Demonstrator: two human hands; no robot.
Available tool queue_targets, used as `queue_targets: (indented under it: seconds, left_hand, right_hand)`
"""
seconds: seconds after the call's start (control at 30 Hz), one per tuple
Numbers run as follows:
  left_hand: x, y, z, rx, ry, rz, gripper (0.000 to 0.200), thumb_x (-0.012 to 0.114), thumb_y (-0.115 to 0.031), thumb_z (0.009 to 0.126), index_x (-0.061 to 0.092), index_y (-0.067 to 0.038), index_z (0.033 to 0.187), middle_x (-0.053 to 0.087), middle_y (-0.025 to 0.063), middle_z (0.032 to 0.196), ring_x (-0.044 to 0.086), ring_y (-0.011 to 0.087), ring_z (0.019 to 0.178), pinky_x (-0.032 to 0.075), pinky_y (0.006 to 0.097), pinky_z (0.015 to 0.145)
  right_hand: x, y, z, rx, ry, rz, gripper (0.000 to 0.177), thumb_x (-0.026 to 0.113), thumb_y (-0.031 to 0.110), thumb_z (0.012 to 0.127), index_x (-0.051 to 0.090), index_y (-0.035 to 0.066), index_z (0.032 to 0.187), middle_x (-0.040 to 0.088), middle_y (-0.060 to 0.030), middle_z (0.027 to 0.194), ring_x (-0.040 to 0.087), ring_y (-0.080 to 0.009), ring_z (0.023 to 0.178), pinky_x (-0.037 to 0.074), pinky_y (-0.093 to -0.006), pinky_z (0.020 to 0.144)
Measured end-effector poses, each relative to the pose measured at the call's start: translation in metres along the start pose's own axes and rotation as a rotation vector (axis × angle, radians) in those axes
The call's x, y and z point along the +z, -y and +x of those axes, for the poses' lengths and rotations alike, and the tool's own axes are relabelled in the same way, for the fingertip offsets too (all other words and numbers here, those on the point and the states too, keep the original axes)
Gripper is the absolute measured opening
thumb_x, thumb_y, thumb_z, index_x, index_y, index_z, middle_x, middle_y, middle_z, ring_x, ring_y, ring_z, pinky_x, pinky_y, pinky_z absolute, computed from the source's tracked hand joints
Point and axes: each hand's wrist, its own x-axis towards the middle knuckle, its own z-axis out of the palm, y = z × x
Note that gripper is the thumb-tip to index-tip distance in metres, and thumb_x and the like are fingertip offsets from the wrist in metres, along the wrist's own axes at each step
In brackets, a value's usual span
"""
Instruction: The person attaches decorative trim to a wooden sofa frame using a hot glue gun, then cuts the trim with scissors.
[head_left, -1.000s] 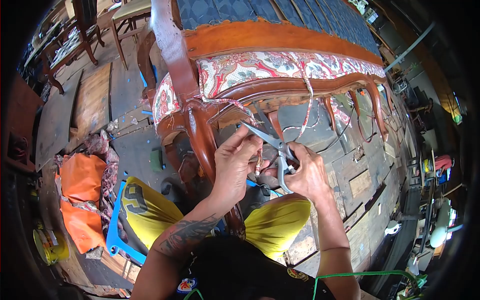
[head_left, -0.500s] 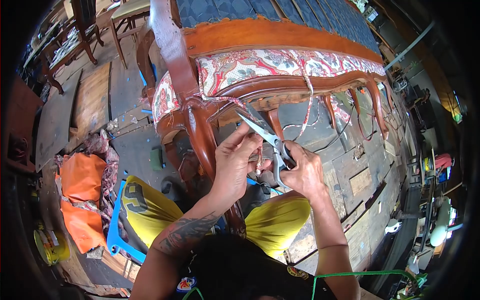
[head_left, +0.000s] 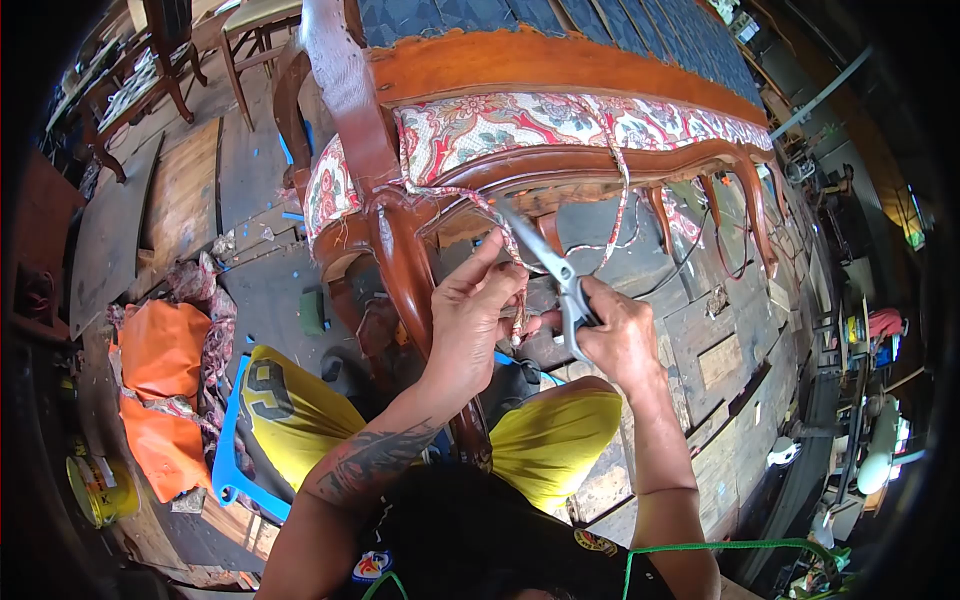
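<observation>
My left hand (head_left: pixel 478 300) pinches a fabric-covered piping cord (head_left: pixel 518 318), whose end hangs below the fingers. The cord (head_left: pixel 450 191) runs up from there along the carved wooden rail to the seat corner. In my right hand (head_left: pixel 618 330) is a pair of scissors (head_left: pixel 557 266), fingers through the handles; the blades look blurred and lie close together, pointing up and left beside the cord. Both hands are in front of a wooden sofa (head_left: pixel 395 250) with a floral seat (head_left: pixel 480 135). Another length of cord (head_left: pixel 622 190) hangs over the seat front.
Orange material (head_left: pixel 168 355) tied with cloth lies on the plank floor at left, beside a blue plastic piece (head_left: pixel 232 450) and a yellow tin (head_left: pixel 103 490). Chairs (head_left: pixel 250 20) stand at the back left. Cluttered shelving (head_left: pixel 850 330) lines the right side.
The scissors have moved a little right, away from the cord, and their blades have come closer together. My left hand keeps its pinch in nearly the same place.
</observation>
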Motion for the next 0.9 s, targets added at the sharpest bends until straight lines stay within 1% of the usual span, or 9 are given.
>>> queue_targets:
  seconds: [0.07, 0.1, 0.17, 0.23, 0.3, 0.47, 0.73, 0.8, 0.9]
  left_hand:
    - [-0.002, 0.002, 0.003, 0.002, 0.003, 0.001, 0.051, 0.072, -0.009, 0.101, 0.063, -0.01, 0.151, 0.069, -0.0022, 0.104, 0.064, 0.0034, 0.084, 0.07, 0.0302, 0.069]
    - [-0.004, 0.002, 0.004, -0.002, 0.021, 0.005, 0.05, 0.072, -0.01, 0.102, 0.063, -0.011, 0.151, 0.07, -0.0019, 0.105, 0.064, 0.0036, 0.084, 0.07, 0.0295, 0.07]
    - [-0.005, 0.002, 0.006, -0.004, 0.039, 0.007, 0.05, 0.071, -0.011, 0.102, 0.063, -0.011, 0.151, 0.07, -0.0016, 0.107, 0.064, 0.0038, 0.085, 0.069, 0.0288, 0.071]
    - [-0.003, 0.001, 0.007, 0.021, 0.038, 0.007, 0.046, 0.071, -0.012, 0.103, 0.064, -0.009, 0.148, 0.072, 0.0005, 0.112, 0.066, 0.0061, 0.085, 0.069, 0.0278, 0.074]
    - [0.0, -0.004, 0.009, -0.005, 0.043, -0.059, 0.043, 0.071, -0.013, 0.104, 0.065, -0.008, 0.146, 0.073, 0.0023, 0.114, 0.068, 0.0077, 0.087, 0.069, 0.0283, 0.075]
    - [-0.003, 0.006, 0.02, 0.055, 0.039, -0.095, 0.03, 0.069, -0.015, 0.108, 0.067, -0.004, 0.136, 0.075, 0.0058, 0.113, 0.075, 0.0127, 0.099, 0.071, 0.0327, 0.078]
    - [-0.001, 0.01, 0.021, 0.106, 0.052, -0.141, 0.016, 0.07, -0.01, 0.106, 0.071, -0.004, 0.12, 0.074, 0.0041, 0.105, 0.074, 0.0098, 0.092, 0.072, 0.0331, 0.078]
    - [0.0, 0.01, 0.02, 0.112, 0.045, -0.14, 0.015, 0.071, -0.009, 0.105, 0.071, -0.004, 0.119, 0.074, 0.0036, 0.104, 0.073, 0.009, 0.09, 0.072, 0.033, 0.077]
    - [0.002, 0.01, 0.02, 0.127, 0.033, -0.137, 0.015, 0.072, -0.009, 0.105, 0.071, -0.004, 0.118, 0.073, 0.0022, 0.1, 0.071, 0.0078, 0.087, 0.072, 0.0328, 0.077]
  right_hand:
    - [-0.003, 0.005, 0.003, 0.279, -0.036, 0.183, 0.046, 0.097, 0.022, 0.076, 0.074, 0.003, 0.111, 0.076, -0.0171, 0.085, 0.075, -0.0332, 0.071, 0.06, -0.0433, 0.069]
    - [-0.005, 0.006, 0.004, 0.277, -0.035, 0.182, 0.046, 0.097, 0.022, 0.076, 0.074, 0.003, 0.111, 0.076, -0.0171, 0.085, 0.075, -0.0332, 0.071, 0.06, -0.0433, 0.069]
    - [-0.01, 0.007, 0.005, 0.166, -0.182, 0.102, 0.054, 0.101, 0.034, 0.075, 0.074, 0.002, 0.11, 0.075, -0.015, 0.082, 0.074, -0.0292, 0.069, 0.06, -0.0402, 0.068]
    - [-0.014, 0.006, 0.004, 0.148, -0.177, 0.074, 0.055, 0.1, 0.031, 0.074, 0.074, 0.002, 0.112, 0.076, -0.0143, 0.085, 0.075, -0.0309, 0.071, 0.06, -0.0408, 0.067]
    - [-0.015, 0.0, 0.003, 0.019, -0.174, -0.082, 0.061, 0.103, 0.029, 0.071, 0.075, 0.002, 0.118, 0.078, -0.0138, 0.087, 0.076, -0.0234, 0.073, 0.061, -0.0367, 0.066]
    - [-0.026, 0.0, 0.003, -0.016, -0.14, -0.143, 0.062, 0.102, 0.031, 0.071, 0.074, 0.003, 0.119, 0.077, -0.0144, 0.087, 0.077, -0.028, 0.075, 0.062, -0.0384, 0.068]
    - [-0.037, -0.004, 0.005, -0.102, -0.063, -0.233, 0.062, 0.099, 0.029, 0.072, 0.073, 0.006, 0.123, 0.076, -0.0135, 0.087, 0.074, -0.0277, 0.07, 0.06, -0.041, 0.067]
    - [-0.039, -0.006, 0.006, -0.091, -0.003, -0.218, 0.065, 0.078, 0.008, 0.067, 0.069, 0.006, 0.131, 0.076, -0.0151, 0.092, 0.076, -0.0352, 0.08, 0.062, -0.0463, 0.072]
    - [-0.035, -0.009, 0.01, -0.124, -0.042, -0.209, 0.068, 0.077, 0.007, 0.065, 0.068, 0.005, 0.132, 0.076, -0.0157, 0.093, 0.076, -0.0352, 0.081, 0.062, -0.0459, 0.072]
